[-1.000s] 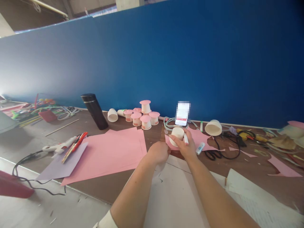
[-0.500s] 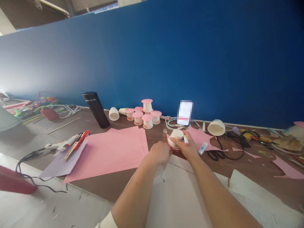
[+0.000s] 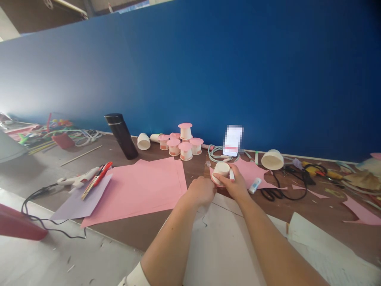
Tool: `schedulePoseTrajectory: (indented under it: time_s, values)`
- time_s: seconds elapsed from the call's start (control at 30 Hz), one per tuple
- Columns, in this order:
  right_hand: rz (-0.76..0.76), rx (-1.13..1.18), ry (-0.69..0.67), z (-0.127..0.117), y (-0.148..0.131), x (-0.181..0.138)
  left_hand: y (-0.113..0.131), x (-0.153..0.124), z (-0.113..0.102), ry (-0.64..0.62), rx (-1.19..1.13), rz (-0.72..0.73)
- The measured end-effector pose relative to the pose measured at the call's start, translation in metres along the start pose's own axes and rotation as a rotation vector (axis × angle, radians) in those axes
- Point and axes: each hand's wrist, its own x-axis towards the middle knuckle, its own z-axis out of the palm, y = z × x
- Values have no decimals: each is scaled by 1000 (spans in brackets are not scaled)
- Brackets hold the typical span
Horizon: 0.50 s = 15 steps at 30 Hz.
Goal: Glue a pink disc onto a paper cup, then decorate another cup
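Note:
My right hand (image 3: 235, 186) is closed round a small white paper cup (image 3: 222, 169) turned mouth-down on a piece of pink paper (image 3: 253, 171), and a white marker (image 3: 231, 174) sticks up between its fingers. My left hand (image 3: 200, 191) is closed just left of the cup, its fingertips at the cup's lower rim where the pink paper edge lies. What those fingers pinch is hidden. Both forearms reach forward over a white sheet (image 3: 220, 238).
Several pink-topped cups (image 3: 181, 143) cluster by the blue wall, with a black flask (image 3: 120, 136), a lit phone (image 3: 232, 140), a white bowl (image 3: 272, 159) and scissors (image 3: 272, 192). A large pink sheet (image 3: 139, 188), glue gun (image 3: 79, 179) and red cutter (image 3: 99, 178) lie left. A glue stick (image 3: 255, 185) lies right.
The view has drifted slightly, shifting everything a little right. My hands and the cup stay in nearly the same place, the cup tilting a touch.

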Motion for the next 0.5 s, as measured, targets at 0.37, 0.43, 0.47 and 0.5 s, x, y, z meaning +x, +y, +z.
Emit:
schedulePoseTrajectory:
  time_s: [0.37, 0.43, 0.47, 0.5]
  values:
    - [56, -1, -17, -2, -4, 0, -12, 16, -1, 465, -333, -179]
    - [54, 2, -21, -1, -5, -1, -11, 21, -1, 595, -433, -187]
    - [47, 7, -32, -1, -5, -1, -10, 24, -1, 630, -472, -167]
    - [42, 10, -42, -1, -5, -1, -9, 26, 0, 644, -503, -133]
